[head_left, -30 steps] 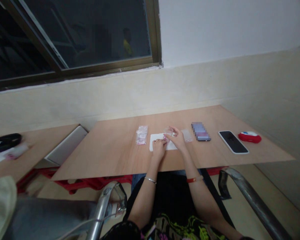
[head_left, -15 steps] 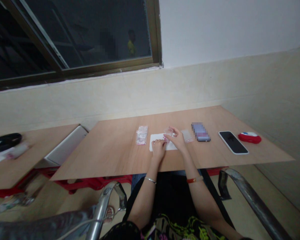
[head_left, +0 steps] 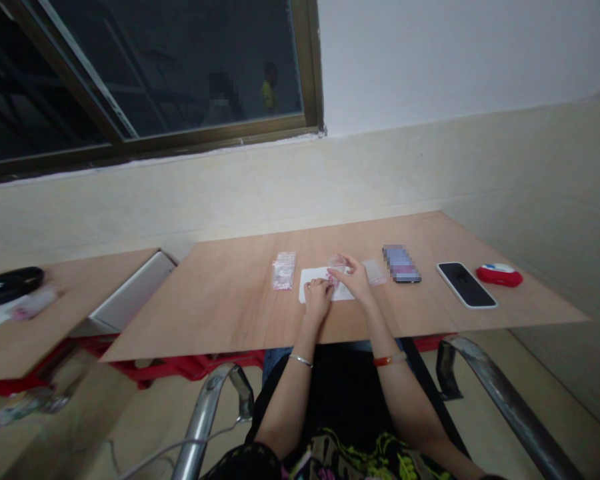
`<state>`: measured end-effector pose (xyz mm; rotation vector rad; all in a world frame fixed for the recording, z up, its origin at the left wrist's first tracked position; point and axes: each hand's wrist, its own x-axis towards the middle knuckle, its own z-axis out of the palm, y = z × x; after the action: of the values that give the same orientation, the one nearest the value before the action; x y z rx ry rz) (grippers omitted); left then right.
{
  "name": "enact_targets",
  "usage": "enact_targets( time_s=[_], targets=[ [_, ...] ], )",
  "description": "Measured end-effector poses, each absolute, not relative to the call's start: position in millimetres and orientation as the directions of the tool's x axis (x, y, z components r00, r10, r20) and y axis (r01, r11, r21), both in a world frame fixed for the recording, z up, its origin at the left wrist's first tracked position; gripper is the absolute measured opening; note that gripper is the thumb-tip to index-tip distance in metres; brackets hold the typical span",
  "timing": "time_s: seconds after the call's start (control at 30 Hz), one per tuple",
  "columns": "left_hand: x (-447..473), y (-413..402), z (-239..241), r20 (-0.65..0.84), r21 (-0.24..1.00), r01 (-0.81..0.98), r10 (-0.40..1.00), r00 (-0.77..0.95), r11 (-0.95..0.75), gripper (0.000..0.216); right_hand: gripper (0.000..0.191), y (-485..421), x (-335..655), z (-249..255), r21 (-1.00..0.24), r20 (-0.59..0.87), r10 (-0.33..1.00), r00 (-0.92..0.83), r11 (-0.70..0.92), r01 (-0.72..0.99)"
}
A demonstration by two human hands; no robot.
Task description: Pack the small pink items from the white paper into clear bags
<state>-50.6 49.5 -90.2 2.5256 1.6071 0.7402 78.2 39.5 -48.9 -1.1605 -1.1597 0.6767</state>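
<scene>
Two hands work over a white sheet on a wooden table.
The left hand [head_left: 318, 292] rests curled on the white sheet [head_left: 312, 277]; the right hand [head_left: 356, 279], at its 3 o'clock, pinches a small clear bag [head_left: 337, 261]. A bag stack [head_left: 284, 269] lies at 10 o'clock.

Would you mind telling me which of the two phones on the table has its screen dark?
The black phone, lying next to the red case on the person's right. The other phone, closer to the right hand, has a lit screen.

place: plain workroom | cues: plywood table [head_left: 220, 313], dark window [head_left: 145, 73], tiled wall [head_left: 430, 167]
</scene>
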Motion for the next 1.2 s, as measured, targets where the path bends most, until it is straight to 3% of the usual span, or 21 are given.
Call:
enact_targets(
  time_s=[0.23,0.33,0.57,0.7,0.87,0.93,1.2],
  targets=[
    [-51,51,-94,0.377,0.351,0.822,0.871,0.315,-0.449,0.015,0.06,41,79,-50,-0.943,0.331,0.891,0.31,0.299,0.149],
    [-54,54,-93,0.419,0.443,0.768,0.864,0.278,-0.462,0.016,0.06,41,80,-52,-0.944,0.328,0.893,0.307,0.297,0.147],
    [-59,63,-56,0.573,0.759,0.445,0.812,-0.108,-0.476,0.018,0.062,42,81,-58,-0.945,0.32,0.896,0.306,0.281,0.166],
    [-56,56,-20,0.609,0.766,0.367,0.778,-0.152,-0.528,0.021,0.059,42,76,-59,-0.941,0.328,0.907,0.264,0.29,0.174],
    [-50,44,-3,0.609,0.712,0.392,0.79,0.065,-0.582,0.015,0.052,39,72,-57,-0.926,0.366,0.911,0.191,0.335,0.174],
    [-49,44,-5,0.567,0.726,0.402,0.817,0.108,-0.557,0.016,0.05,40,73,-57,-0.924,0.373,0.91,0.183,0.346,0.163],
    [-62,67,-44,0.405,0.8,0.497,0.914,-0.032,-0.337,0.019,0.061,45,82,-61,-0.95,0.311,0.914,0.259,0.288,0.123]
  ],
)
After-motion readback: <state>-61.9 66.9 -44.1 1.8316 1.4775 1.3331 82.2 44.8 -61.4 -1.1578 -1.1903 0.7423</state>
